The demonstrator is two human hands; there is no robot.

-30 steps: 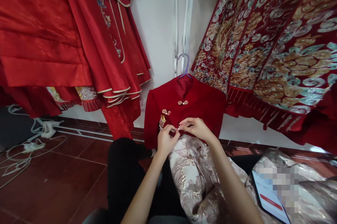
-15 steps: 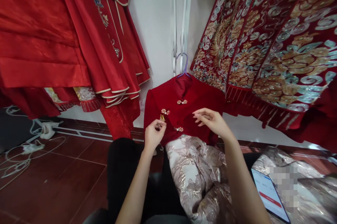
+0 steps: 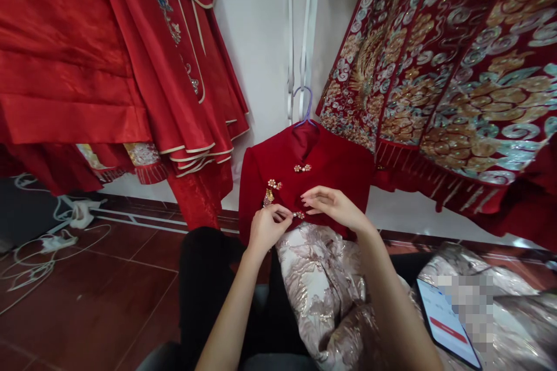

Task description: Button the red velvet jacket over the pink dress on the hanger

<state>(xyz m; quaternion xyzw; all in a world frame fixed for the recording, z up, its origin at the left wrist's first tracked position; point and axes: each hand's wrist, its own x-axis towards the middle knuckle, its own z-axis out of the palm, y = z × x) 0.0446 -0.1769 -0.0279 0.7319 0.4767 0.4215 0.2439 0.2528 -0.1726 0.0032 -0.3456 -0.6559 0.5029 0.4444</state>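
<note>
A dark red velvet jacket (image 3: 337,156) hangs in front of me on a purple hanger (image 3: 309,105). Three flower-shaped jewelled clasps decorate it: the top clasp (image 3: 303,168), the side clasp (image 3: 274,184) with a gold tassel pendant (image 3: 268,196) below, and the lower clasp (image 3: 299,215). Thumb and forefinger of my left hand (image 3: 270,227) pinch together at the left end of the lower clasp, covering that end. Just above and right of this clasp, my right hand (image 3: 337,207) is open, its fingers stretched leftward over the jacket front.
Pale brocade fabric (image 3: 319,278) drapes over my lap below the jacket. A lit phone (image 3: 448,324) lies on more brocade at right. Red garments (image 3: 183,69) hang at left, an embroidered red garment (image 3: 435,69) at right. White cables (image 3: 39,263) lie on the tiled floor.
My left hand has moved right and down from beside the tassel pendant to the lower clasp. My right hand has shifted left and slightly down towards the same clasp.
</note>
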